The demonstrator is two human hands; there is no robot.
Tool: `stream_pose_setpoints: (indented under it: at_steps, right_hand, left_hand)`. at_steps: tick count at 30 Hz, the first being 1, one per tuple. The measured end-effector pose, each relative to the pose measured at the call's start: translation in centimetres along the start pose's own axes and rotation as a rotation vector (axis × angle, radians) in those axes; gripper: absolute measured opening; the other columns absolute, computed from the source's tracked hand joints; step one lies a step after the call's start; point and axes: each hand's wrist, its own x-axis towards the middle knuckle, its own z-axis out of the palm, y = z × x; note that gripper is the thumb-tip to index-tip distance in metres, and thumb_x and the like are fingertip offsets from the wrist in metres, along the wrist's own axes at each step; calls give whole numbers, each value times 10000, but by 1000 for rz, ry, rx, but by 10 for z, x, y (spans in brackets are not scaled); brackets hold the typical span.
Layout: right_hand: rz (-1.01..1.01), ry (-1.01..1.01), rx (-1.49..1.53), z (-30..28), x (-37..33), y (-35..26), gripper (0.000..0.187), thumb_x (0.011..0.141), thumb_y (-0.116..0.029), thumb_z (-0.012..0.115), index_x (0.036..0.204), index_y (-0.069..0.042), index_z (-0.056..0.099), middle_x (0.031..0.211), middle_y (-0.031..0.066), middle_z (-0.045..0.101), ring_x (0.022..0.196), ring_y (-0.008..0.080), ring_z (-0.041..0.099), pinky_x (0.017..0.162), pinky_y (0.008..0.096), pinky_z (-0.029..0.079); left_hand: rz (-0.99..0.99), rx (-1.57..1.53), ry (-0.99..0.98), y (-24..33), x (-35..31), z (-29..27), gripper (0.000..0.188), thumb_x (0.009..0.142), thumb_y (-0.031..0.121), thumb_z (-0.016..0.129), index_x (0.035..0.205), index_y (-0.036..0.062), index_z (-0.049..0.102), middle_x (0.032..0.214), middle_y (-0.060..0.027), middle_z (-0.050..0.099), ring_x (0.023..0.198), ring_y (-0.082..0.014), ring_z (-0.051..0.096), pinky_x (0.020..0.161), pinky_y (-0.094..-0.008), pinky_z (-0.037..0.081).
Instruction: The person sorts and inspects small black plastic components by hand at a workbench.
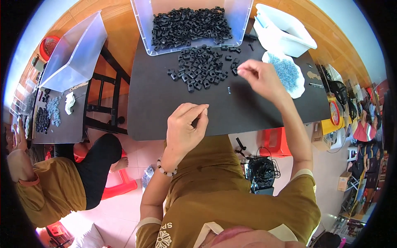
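Observation:
My left hand [185, 129] is over the table's near edge, thumb and fingertips pinched together. Whatever it may hold is too small to make out. Further right, my right hand [263, 81] hovers with curled, pinched fingers beside a loose pile of small black plastic parts [198, 68]; its fingertips hide anything between them. Left of that hand, a small silvery piece, perhaps a spring [229, 90], lies on the dark table [153, 107]. Right of the hand, many tiny bluish, shiny pieces [285, 72] lie heaped on a white tray [298, 90].
A clear plastic bin [242, 25] of black parts stands at the back, beside a white tub [297, 43]. Leftward, another clear bin [78, 53] stands on a second table, where a co-worker [58, 182] sits. A red stool [275, 142] is beneath my table.

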Motion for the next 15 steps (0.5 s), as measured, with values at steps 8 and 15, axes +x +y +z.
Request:
stream_pose_setpoints:
  at_steps: [8,15]
  right_hand:
    - [-57,54,-123,16,-3,18,200,911,-187,726,970,-3,675,884,172,718,835,346,684,750,434,527]
    - [16,-12,-300,22,6,15,237,892,-248,750,931,-30,666,908,150,726,932,339,664,784,453,520]
  left_hand:
    - [-68,-35,-16,4,1,1,141,838,-14,725,970,3,774,856,-111,722,744,-238,689,681,-328,556]
    - [-5,14,-7,2,0,2,115,891,-5,722,991,-2,780,848,-97,729,710,-153,681,650,-262,534]
